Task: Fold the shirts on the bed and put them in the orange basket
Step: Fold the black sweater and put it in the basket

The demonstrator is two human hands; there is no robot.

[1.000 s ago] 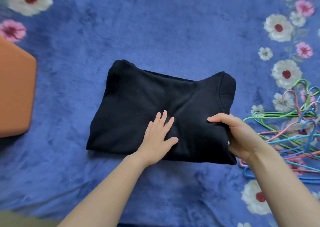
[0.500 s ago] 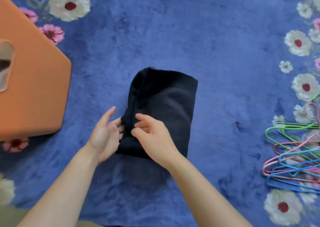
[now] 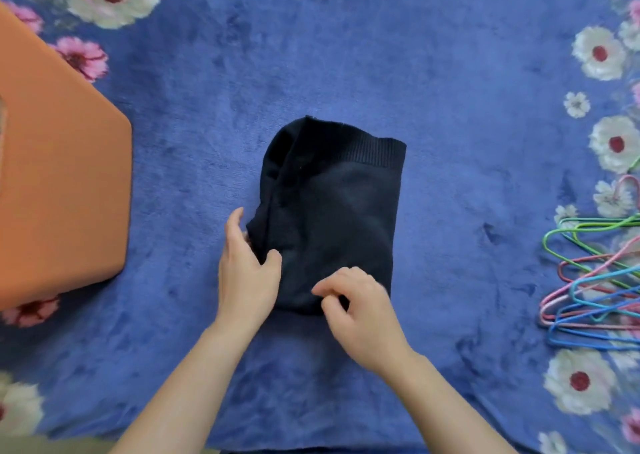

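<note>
A black knitted shirt with a ribbed hem lies folded into a compact, thick rectangle in the middle of the frame, on the blue plush bed cover printed with white and pink flowers. Both hands are clamped on its near end, apart from each other. The left hand grips the lower left edge, thumb on top and fingers down the side. The right hand sits on the lower edge with its fingers curled and fabric pinched between thumb and forefinger; it is somewhat blurred. The orange basket stands at the left edge of the frame, well apart from the shirt, with bare cover between them.

The fold looks finished, so the lift and carry to the left is probably next. The risk lies in the grip: both hands hold only the near end, and the far end, where loose layers bulge at the upper left, is unsupported. Raised this way, the heavy knit could sag and open out. A pile of coloured wire hangers lies at the right edge, away from that path.
</note>
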